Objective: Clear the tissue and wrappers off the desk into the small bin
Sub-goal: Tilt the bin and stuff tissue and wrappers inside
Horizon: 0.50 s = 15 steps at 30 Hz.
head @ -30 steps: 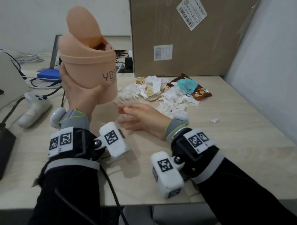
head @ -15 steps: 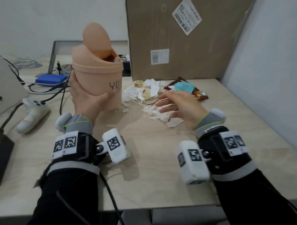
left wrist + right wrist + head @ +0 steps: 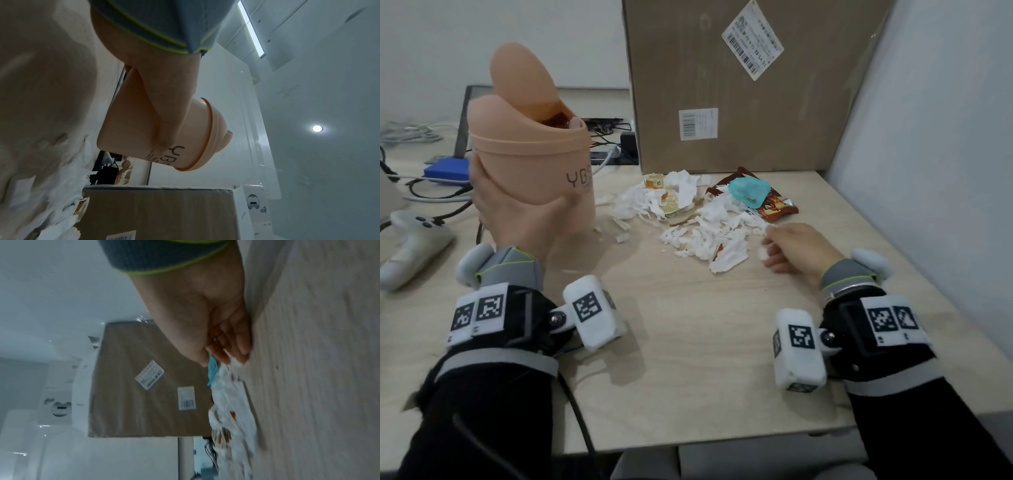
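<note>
1. Head view: the small bin [image 3: 530, 164], smooth peach plastic with a tipped swing lid, is held above the desk [image 3: 688, 342] in the grip of the left hand [image 3: 517, 219], whose fingers are curled round its wall. Torn white tissue [image 3: 709, 233] and glossy wrappers [image 3: 774, 202] lie heaped mid-desk; the right hand [image 3: 798, 246] is seen at the heap's right edge, a small white scrap by its curled fingers.
2. Left wrist view: the thumb is pressed across the bin's wall, so a slip is judged unlikely.
3. Right wrist view: it cannot be told whether the scrap is pinched. Light shreds could be scattered or pushed off the desk by a hasty sweep.
</note>
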{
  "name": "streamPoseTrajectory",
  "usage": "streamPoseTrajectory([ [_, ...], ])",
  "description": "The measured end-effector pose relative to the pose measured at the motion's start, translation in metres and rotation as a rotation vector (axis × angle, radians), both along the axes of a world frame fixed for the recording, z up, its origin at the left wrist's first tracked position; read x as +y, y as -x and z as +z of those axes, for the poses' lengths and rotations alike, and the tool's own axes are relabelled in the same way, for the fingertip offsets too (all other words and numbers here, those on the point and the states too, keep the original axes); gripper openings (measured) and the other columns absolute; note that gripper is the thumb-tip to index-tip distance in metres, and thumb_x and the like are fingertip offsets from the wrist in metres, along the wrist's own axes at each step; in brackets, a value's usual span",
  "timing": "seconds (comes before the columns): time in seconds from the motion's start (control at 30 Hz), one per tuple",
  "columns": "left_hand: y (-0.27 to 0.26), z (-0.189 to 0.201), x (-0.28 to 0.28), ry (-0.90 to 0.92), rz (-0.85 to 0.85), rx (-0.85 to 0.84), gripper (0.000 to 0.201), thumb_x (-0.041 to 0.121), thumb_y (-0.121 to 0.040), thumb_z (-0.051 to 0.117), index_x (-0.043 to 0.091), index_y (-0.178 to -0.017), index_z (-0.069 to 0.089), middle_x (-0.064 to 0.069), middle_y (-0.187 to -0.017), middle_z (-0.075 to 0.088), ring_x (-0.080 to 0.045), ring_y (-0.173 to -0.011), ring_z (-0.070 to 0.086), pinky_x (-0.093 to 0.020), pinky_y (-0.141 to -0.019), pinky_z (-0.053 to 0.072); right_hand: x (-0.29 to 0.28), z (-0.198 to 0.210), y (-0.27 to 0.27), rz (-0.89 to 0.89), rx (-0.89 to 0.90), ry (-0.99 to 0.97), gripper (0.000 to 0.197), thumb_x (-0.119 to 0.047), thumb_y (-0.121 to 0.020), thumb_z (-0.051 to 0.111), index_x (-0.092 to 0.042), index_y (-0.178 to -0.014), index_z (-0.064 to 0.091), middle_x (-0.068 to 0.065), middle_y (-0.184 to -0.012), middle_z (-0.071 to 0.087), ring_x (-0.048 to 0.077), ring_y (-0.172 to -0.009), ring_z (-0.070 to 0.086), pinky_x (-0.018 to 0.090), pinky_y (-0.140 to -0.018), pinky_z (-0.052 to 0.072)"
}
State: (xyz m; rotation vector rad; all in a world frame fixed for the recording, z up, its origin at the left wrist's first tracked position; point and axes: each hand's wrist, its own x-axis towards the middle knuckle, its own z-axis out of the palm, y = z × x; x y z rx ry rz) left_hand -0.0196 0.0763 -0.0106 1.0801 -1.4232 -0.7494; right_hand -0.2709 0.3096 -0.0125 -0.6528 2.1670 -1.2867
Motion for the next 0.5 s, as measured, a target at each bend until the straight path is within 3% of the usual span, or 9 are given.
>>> streamPoseTrajectory([
  [0.07, -0.001, 0.000, 0.001, -0.011, 0.002, 0.006, 0.121, 0.051, -0.046, 0.074, 0.033, -0.150, 0.015, -0.002, -0.149, 0.029, -0.024, -0.137, 0.032, -0.046, -0.115, 0.028, -0.007, -0.002, -0.011, 0.155, -0.039, 0.090, 0.029, -0.031, -0.098, 0.045, -0.008, -0.096, 0.062, 0.007, -0.092, 0.065, 0.016, -0.080, 0.065, 0.025, -0.070, 0.055],
  [0.1, -0.001, 0.000, 0.002, -0.012, -0.001, 0.006, 0.121, 0.051, -0.045, 0.074, 0.033, -0.150, 0.015, -0.003, -0.149, 0.029, -0.025, -0.137, 0.032, -0.046, -0.115, 0.028, -0.009, -0.002, -0.015, 0.200, -0.041, 0.124, 0.029, -0.032, -0.098, 0.044, -0.009, -0.099, 0.063, 0.007, -0.098, 0.067, 0.016, -0.085, 0.066, 0.027, -0.073, 0.054],
  [0.2, 0.002, 0.001, 0.006, -0.003, -0.023, -0.021, 0.119, 0.048, -0.048, 0.074, 0.032, -0.151, 0.015, -0.004, -0.148, 0.030, -0.027, -0.136, 0.033, -0.047, -0.115, 0.028, -0.009, -0.002, -0.017, 0.124, 0.110, 0.194, 0.029, -0.036, -0.096, 0.046, -0.012, -0.095, 0.064, 0.006, -0.101, 0.069, 0.016, -0.080, 0.066, 0.022, -0.057, 0.046],
  [0.27, 0.004, 0.001, 0.006, 0.007, -0.026, -0.048, 0.118, 0.046, -0.050, 0.074, 0.031, -0.151, 0.014, -0.005, -0.149, 0.030, -0.027, -0.137, 0.033, -0.048, -0.115, 0.028, -0.011, -0.004, -0.014, 0.045, 0.347, 0.203, 0.028, -0.042, -0.091, 0.053, -0.017, -0.101, 0.061, 0.000, -0.104, 0.065, 0.015, -0.084, 0.062, 0.021, -0.062, 0.043],
  [0.33, 0.005, 0.001, 0.005, 0.027, -0.050, -0.062, 0.119, 0.047, -0.050, 0.075, 0.033, -0.151, 0.013, -0.004, -0.150, 0.029, -0.027, -0.137, 0.032, -0.049, -0.114, 0.029, -0.015, -0.007, -0.018, 0.174, 0.602, 0.147, 0.049, -0.054, -0.080, 0.061, -0.026, -0.120, 0.053, -0.005, -0.122, 0.054, 0.013, -0.109, 0.053, 0.026, -0.086, 0.045],
  [0.4, 0.008, 0.000, 0.005, 0.048, -0.092, -0.061, 0.120, 0.049, -0.049, 0.078, 0.037, -0.149, 0.013, -0.002, -0.149, 0.029, -0.027, -0.136, 0.033, -0.052, -0.112, 0.032, -0.026, -0.012, -0.026, 0.366, 0.786, 0.018, 0.085, -0.070, -0.066, 0.063, -0.039, -0.139, 0.032, -0.004, -0.148, 0.032, 0.018, -0.137, 0.029, 0.042, -0.110, 0.031],
  [0.5, 0.013, -0.001, 0.006, 0.076, -0.133, -0.086, 0.123, 0.050, -0.046, 0.081, 0.037, -0.149, 0.014, 0.000, -0.148, 0.031, -0.025, -0.136, 0.035, -0.051, -0.111, 0.033, -0.049, -0.019, -0.036, 0.465, 0.808, -0.165, 0.107, -0.076, -0.060, 0.062, -0.053, -0.142, -0.002, -0.009, -0.159, -0.009, 0.024, -0.147, -0.010, 0.057, -0.115, 0.007],
])
